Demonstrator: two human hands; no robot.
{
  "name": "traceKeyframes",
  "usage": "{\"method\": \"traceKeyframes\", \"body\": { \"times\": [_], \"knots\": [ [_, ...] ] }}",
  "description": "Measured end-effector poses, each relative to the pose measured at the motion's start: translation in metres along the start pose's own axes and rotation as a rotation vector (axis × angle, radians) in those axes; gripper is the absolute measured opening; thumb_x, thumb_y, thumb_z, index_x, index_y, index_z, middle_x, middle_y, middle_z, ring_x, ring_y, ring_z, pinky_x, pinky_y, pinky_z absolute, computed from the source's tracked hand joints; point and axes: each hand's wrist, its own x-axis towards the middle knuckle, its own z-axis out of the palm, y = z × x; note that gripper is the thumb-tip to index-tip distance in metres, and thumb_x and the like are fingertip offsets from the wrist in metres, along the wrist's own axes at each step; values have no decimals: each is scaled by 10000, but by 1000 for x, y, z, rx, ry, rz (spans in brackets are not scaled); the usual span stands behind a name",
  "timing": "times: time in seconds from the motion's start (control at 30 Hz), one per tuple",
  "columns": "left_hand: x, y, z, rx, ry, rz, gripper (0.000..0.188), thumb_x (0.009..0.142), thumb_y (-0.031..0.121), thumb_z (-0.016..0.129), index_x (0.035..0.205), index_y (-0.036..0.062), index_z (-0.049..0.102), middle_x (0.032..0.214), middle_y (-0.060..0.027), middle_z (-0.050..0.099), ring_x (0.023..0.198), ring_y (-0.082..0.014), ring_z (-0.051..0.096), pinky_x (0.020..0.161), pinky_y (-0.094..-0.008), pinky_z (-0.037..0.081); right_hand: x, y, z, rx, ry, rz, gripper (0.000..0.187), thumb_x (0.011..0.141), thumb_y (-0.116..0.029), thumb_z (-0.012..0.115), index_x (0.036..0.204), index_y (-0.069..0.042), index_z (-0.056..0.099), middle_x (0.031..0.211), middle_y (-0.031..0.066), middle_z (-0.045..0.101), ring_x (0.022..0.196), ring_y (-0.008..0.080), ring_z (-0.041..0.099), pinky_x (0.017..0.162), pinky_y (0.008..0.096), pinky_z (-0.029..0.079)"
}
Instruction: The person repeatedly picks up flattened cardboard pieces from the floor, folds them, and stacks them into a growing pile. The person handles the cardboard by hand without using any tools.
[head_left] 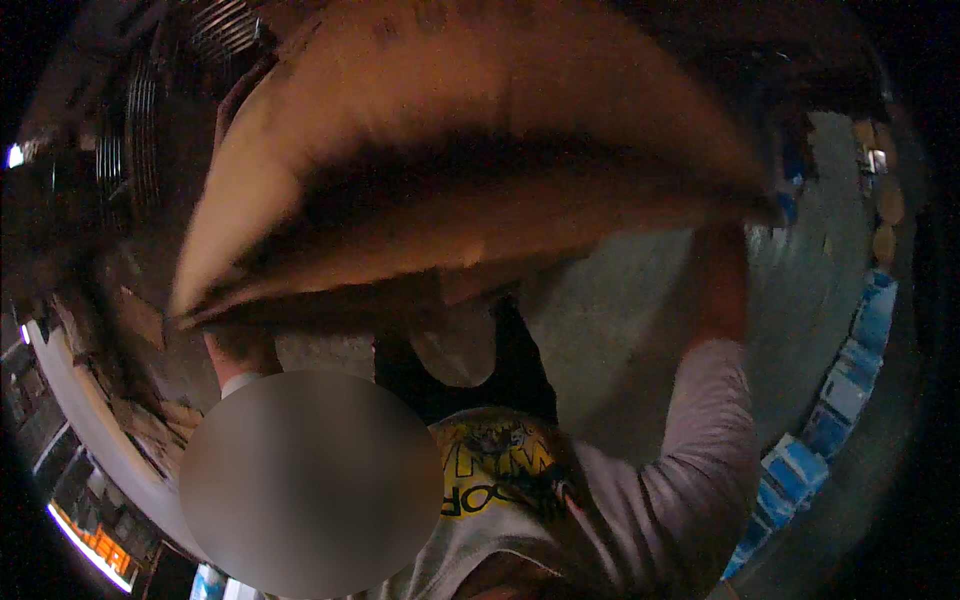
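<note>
Two layers of a big brown cardboard [480,75] stretch across the far middle, bowed apart around a dark gap and meeting at pointed corners left and right. Both arms reach toward its near edge. At the left corner, the left hand [240,354] shows only at its wrist end, the rest covered by the cardboard. On the right, the forearm [722,285] runs from a pale sleeve [705,430] up to the same edge, where the right hand is hidden. Fingers are out of sight on both, so whether they grasp the cardboard cannot be told. Below lies grey floor [630,330]; blue-and-white packs [795,470] line the right, brown scraps [150,420] the left.
</note>
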Motion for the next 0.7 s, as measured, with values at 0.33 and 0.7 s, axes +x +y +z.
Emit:
{"method": "traceKeyframes", "body": {
  "times": [0.33, 0.7],
  "knots": [
    [7, -197, 36, 500, -158, 179, 353, 905, 97, 504, 1256, 91, 527, 1342, -145, 456, 1157, -281, 519, 975, -356, 412, -142, 92, 55, 612, 251, 1003, 403, 898, -377, 524, 1251, -183, 533, 1170, 93, 603, 527, 203, 536, 535, 382, 446],
    [-23, -226, 21, 436, 36, -380, 737, 744, 432, 705, 1340, 108, 416, 1194, -185, 556, 1073, -342, 566, 851, -388, 486, -111, -181, 338, -31, -539, 275, 730, 834, -530, 574, 1366, -61, 401, 1383, 182, 422, 1270, 352, 396, 1069, 398, 299]
  ]
}}
